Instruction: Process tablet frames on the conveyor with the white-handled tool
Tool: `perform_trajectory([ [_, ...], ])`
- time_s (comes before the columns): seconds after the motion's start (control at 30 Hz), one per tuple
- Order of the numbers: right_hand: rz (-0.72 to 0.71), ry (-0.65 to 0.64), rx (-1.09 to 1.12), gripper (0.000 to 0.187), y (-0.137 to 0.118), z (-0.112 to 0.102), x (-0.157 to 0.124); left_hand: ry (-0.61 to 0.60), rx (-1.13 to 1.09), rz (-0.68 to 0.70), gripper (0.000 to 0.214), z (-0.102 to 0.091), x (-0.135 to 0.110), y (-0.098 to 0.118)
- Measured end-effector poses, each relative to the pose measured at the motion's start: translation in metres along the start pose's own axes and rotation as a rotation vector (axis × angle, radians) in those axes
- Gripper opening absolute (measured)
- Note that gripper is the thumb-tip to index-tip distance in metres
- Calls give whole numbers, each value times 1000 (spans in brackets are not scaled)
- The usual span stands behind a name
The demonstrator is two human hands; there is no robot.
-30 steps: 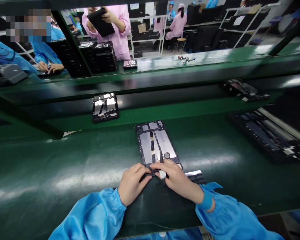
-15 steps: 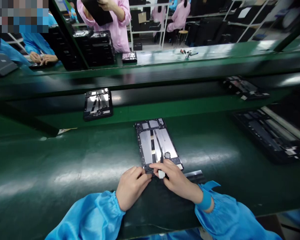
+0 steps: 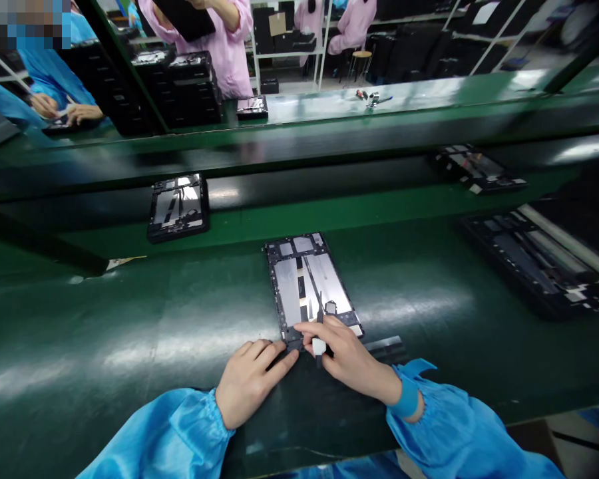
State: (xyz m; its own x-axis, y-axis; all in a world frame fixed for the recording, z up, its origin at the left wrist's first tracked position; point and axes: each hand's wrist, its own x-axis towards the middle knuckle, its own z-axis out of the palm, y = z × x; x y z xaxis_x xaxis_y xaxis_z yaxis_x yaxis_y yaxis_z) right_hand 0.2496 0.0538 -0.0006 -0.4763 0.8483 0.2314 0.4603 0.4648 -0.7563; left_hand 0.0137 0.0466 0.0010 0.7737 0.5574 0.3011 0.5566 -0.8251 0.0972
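Right hand grips a white-handled pick at a tablet frame, left hand lying open against its corner.

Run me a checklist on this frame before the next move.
Frame flat on the belt: ok, it lies flat and is not raised at either end.
Left hand at the frame's near edge: ok, it sits right beside that edge.
Right hand on the white-handled tool: ok, the tool is pinched in its fingers.
Tool tip on the frame: cannot tell, the hand and the angle hide the contact.
Next frame apart from this one: ok, it lies farther up the belt.
Black strip apart from the frame: cannot tell, the right hand blocks the gap.
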Motion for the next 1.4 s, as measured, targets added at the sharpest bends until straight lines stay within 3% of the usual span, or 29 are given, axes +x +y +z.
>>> perform_trajectory([
  [0.43,48,1,34,64,-2,0,2,-44,43,11,40,0,3,3],
  [0.6,53,110,160,27,-7,-11,-3,-56,36,-40,39,2,5,6],
  [0.83,224,82,379,36,-14,-25,-18,-49,-21,-99,34,5,6,8],
  [0.97,328,51,507,26,-13,-20,-17,-39,-34,-109,33,5,7,9],
  [1.07,400,60,482,13,-12,-19,-16,-23,-32,-110,34,6,7,9],
  [1.17,362,59,390,5,-13,-19,-15,-21,-34,-108,33,6,7,9],
  [1.4,256,71,269,9,-18,-21,-9,-18,-30,-104,34,6,6,8],
])
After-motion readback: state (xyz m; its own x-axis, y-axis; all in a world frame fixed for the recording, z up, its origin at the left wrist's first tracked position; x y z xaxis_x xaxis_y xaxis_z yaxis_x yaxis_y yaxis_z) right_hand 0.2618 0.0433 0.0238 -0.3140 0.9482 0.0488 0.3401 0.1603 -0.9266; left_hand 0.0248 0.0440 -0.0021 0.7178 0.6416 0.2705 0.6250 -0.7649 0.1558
